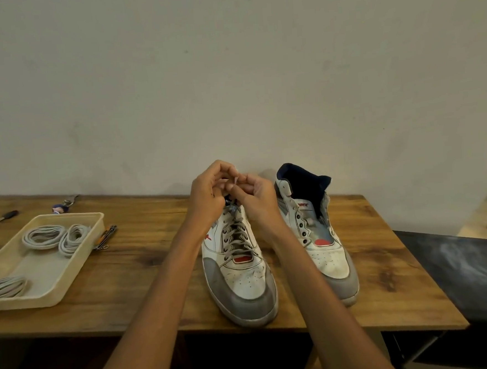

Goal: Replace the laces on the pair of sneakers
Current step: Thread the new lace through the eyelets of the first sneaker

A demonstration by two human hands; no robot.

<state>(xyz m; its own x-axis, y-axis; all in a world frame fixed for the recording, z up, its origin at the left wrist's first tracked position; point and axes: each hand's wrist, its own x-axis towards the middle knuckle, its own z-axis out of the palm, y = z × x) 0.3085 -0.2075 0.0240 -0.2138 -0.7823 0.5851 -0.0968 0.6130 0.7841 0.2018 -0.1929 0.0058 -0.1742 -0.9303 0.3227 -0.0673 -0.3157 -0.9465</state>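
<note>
hiding lace ends (237, 182), both hands (208, 191)

- Your two bare forearms reach forward from the bottom edge and draw in toward each other.
- Your left hand (208, 191) is raised, its fingers curled inward toward the right.
- Your right hand (254, 196) sits just beside it, fingertips meeting the left's, pinching something thin that is too small to make out.
</note>
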